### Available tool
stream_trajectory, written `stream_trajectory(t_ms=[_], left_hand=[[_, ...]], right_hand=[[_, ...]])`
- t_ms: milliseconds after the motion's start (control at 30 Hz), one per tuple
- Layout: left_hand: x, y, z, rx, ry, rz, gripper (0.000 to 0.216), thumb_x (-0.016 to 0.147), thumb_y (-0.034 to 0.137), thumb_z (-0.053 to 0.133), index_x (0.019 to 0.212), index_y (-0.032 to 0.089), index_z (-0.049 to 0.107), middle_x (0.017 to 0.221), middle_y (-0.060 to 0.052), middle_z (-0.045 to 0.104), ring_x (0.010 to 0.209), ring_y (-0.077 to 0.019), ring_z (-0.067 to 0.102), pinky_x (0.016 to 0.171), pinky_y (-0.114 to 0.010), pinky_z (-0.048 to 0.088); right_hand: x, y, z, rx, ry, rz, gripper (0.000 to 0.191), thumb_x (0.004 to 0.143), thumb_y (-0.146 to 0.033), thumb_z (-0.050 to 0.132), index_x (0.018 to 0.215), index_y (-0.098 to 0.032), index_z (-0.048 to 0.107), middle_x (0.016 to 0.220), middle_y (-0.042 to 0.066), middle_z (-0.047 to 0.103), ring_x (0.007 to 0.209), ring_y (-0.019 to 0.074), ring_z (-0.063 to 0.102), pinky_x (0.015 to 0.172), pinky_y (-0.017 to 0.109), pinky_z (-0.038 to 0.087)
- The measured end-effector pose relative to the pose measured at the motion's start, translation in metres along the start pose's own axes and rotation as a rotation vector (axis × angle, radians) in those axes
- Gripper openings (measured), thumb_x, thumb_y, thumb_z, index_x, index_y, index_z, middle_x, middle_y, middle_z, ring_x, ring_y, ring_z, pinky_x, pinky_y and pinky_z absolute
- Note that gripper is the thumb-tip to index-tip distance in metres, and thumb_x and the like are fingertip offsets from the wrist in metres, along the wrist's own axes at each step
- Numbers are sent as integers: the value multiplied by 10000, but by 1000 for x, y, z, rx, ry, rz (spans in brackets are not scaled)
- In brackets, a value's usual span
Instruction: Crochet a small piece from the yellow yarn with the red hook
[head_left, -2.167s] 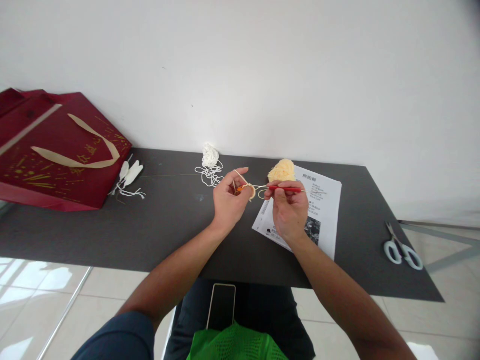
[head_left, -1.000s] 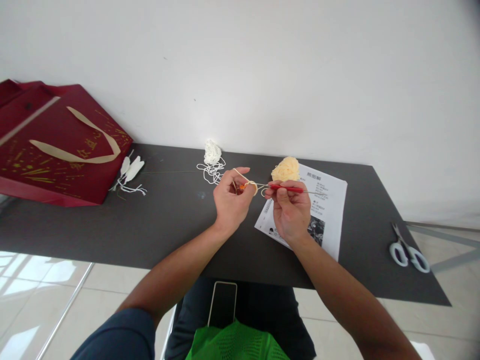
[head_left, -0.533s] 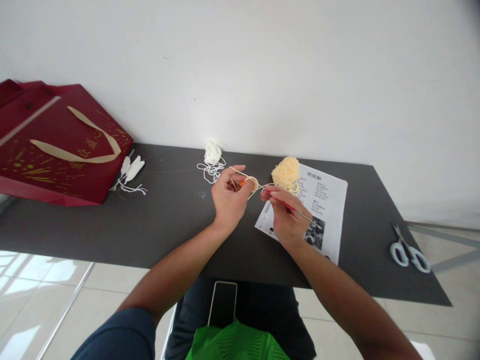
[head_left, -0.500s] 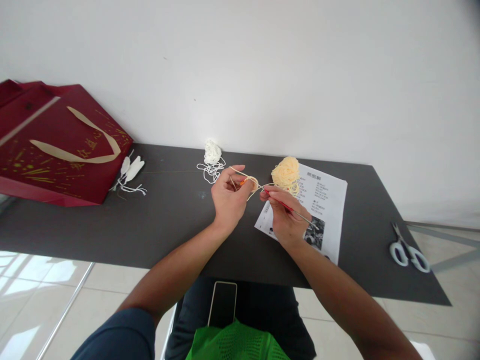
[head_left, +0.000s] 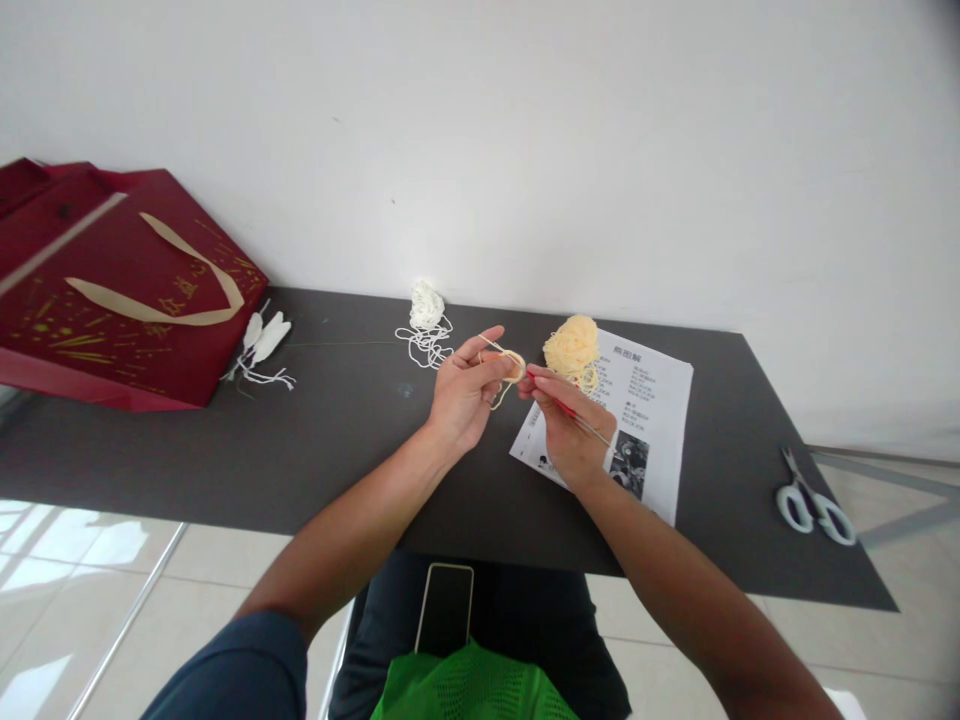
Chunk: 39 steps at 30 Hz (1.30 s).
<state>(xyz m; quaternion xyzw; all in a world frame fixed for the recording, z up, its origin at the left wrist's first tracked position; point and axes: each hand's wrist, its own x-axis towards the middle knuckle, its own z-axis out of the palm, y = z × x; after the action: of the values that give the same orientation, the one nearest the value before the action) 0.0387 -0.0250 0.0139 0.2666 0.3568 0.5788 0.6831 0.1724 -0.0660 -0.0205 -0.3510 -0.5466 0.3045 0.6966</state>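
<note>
Over the middle of the dark table, my left hand [head_left: 463, 395] pinches a small loop of pale yellow yarn [head_left: 514, 366], with a strand running over its raised index finger. My right hand [head_left: 574, 428] is closed round a crochet hook [head_left: 559, 404] with a red grip and a metal shaft. The hook's tip end points left at the yarn loop, close to my left fingertips; the tip itself is too small to make out. Behind my right hand sits a yellow ball of yarn [head_left: 571, 345], partly on a printed sheet [head_left: 660, 400].
A white ball of yarn [head_left: 427, 305] with loose coils lies near the wall. Small white pieces with tails [head_left: 264, 340] rest beside a red paper bag [head_left: 127, 300] at left. Scissors [head_left: 814, 505] lie at the right end of the table [head_left: 360, 420]. A phone [head_left: 445, 608] is on my lap.
My left hand has shifted slightly right and turned, its index finger more extended. The hook has swung a little in my right hand, and the two hands are closer together.
</note>
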Motion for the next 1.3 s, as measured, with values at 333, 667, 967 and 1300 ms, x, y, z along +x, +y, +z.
stream_trajectory(t_ms=[333, 667, 967, 1300], left_hand=[[0, -2, -1, 159, 17, 70, 687, 568, 145, 887, 1233, 209, 731, 612, 91, 607, 487, -40, 418, 491, -225, 284], [-3, -7, -3, 408, 105, 299, 602, 668, 158, 801, 1265, 197, 729, 648, 65, 645, 560, -83, 543, 563, -230, 426], [-7, -9, -4, 492, 41, 438, 550, 710, 110, 729, 1250, 214, 737, 748, 51, 649, 591, -64, 514, 579, -216, 431], [-2, -1, -6, 348, -67, 311, 507, 656, 97, 771, 1156, 183, 763, 733, 32, 691, 586, -74, 556, 563, -213, 445]], right_hand=[[20, 4, -8, 178, 68, 193, 94, 919, -266, 747, 964, -274, 664, 987, -11, 802, 690, 113, 706, 663, 293, 611], [10, -10, -12, -178, 23, -84, 78, 951, -244, 698, 1006, -290, 668, 1000, 14, 789, 817, 168, 729, 753, 366, 594], [19, -13, -9, 102, 107, 145, 129, 915, -250, 750, 957, -259, 629, 937, -10, 769, 649, 114, 659, 623, 293, 553], [28, -12, -14, 264, 108, 238, 182, 867, -237, 805, 920, -249, 632, 888, -21, 767, 621, 94, 629, 615, 262, 517]])
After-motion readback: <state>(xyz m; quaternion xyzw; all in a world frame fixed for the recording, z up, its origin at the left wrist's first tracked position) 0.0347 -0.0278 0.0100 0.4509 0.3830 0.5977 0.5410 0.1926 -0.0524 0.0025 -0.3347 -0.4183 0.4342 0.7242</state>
